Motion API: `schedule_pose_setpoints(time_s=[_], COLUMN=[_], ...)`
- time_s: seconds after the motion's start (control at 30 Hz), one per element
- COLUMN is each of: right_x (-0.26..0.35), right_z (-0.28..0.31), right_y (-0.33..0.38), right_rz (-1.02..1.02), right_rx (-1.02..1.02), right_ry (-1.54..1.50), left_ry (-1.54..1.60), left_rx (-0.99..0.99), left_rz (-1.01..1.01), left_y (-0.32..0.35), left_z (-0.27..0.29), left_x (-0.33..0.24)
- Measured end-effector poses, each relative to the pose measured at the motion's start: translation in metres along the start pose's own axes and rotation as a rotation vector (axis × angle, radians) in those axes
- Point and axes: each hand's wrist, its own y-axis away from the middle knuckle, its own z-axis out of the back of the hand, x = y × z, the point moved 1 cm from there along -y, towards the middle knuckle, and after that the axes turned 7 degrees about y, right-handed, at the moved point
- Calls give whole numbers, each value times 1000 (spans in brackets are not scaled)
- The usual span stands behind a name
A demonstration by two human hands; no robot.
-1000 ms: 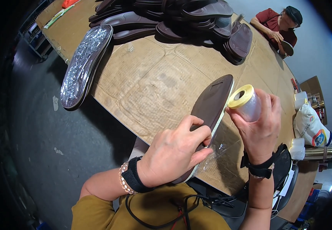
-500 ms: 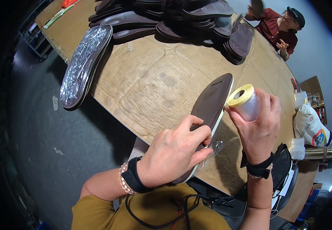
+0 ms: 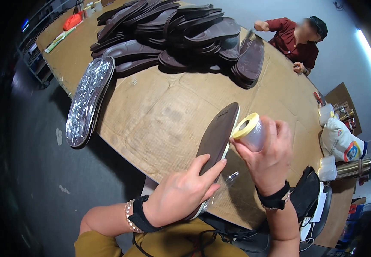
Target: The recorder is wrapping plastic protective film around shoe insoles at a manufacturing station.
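A dark brown shoe sole (image 3: 217,132) with a pale edge is tilted up on its side above the near part of the table. My left hand (image 3: 181,188) grips its lower half, fingers lying over the brown face and thumb toward the pale edge. My right hand (image 3: 269,150) is wrapped round a roll of clear film (image 3: 254,132) with a yellow rim, held against the sole's right edge. A crumpled bit of clear film (image 3: 232,176) shows below the roll, between my hands. The sole's far face is hidden.
Brown cardboard covers the table (image 3: 164,115). Stacked brown soles (image 3: 172,34) fill its far side. A stack of soles wrapped in shiny film (image 3: 89,103) overhangs the left edge. A co-worker (image 3: 297,45) sits at far right. A white bag (image 3: 342,139) and film rolls (image 3: 327,168) stand right.
The view has shifted, showing more of the far table. My left fingers have straightened along the sole. The roll remains by its edge. The co-worker's raised hand has come down.
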Motion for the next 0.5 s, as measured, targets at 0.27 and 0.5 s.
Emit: schedule_pose_setpoints(time_s=[0.27,0.5], right_x=[-1,-1], right_z=[0,1], right_y=[0,0], right_rz=[-20,-20], right_rx=[41,40], right_ry=[7,0], left_ry=[-88,-87], left_rx=[52,179], left_rz=[3,20], left_y=[-3,-24], left_z=[0,7], left_x=[-4,-3])
